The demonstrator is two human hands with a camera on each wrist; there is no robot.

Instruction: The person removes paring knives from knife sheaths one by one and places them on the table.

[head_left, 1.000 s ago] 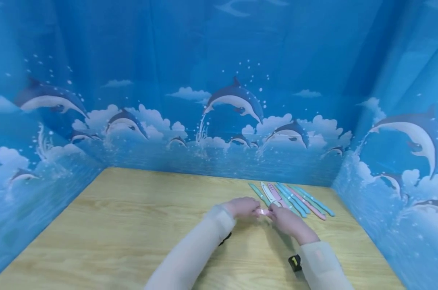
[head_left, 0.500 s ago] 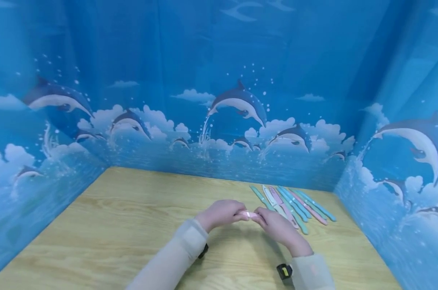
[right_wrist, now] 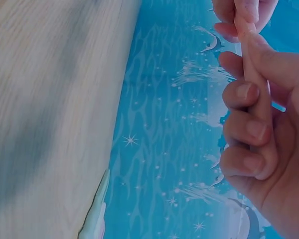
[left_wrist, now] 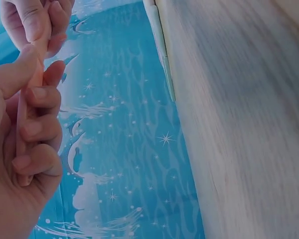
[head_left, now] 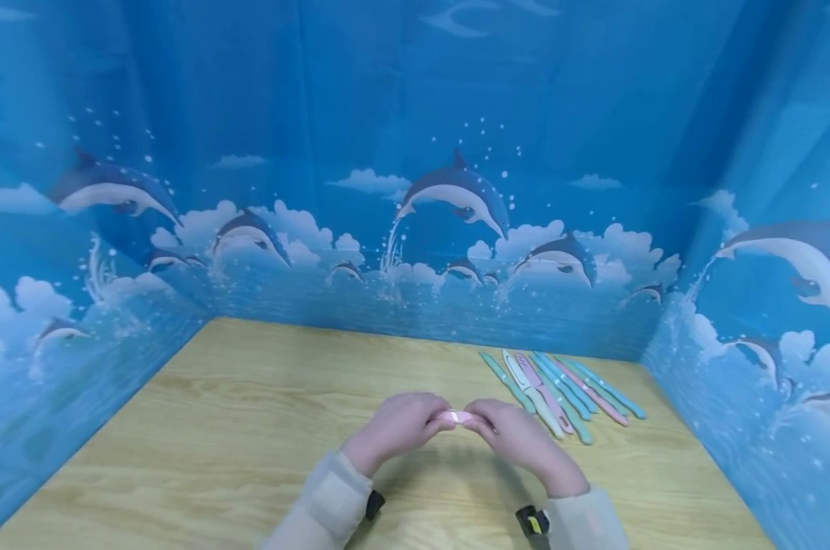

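A slim pink knife (head_left: 458,417) spans both hands over the table in the head view. My left hand (head_left: 402,425) grips one end, its fingers curled along the pink length (left_wrist: 23,124) in the left wrist view. The opposite end, a smooth rounded handle (right_wrist: 261,107), lies in the curled fingers of my right hand (head_left: 522,438). Both thumbs press near the middle, close to each other. A pale band shows between the hands; most of the knife is hidden by fingers.
Several knives in green, blue and pink (head_left: 573,389) lie side by side at the back right of the wooden table (head_left: 284,397). One shows a white blade (head_left: 515,368). Blue dolphin-print curtains (head_left: 360,298) border the table's back and sides.
Both hands have moved left and toward the person, away from the row of knives, carrying the pink knife. More of the row shows now.
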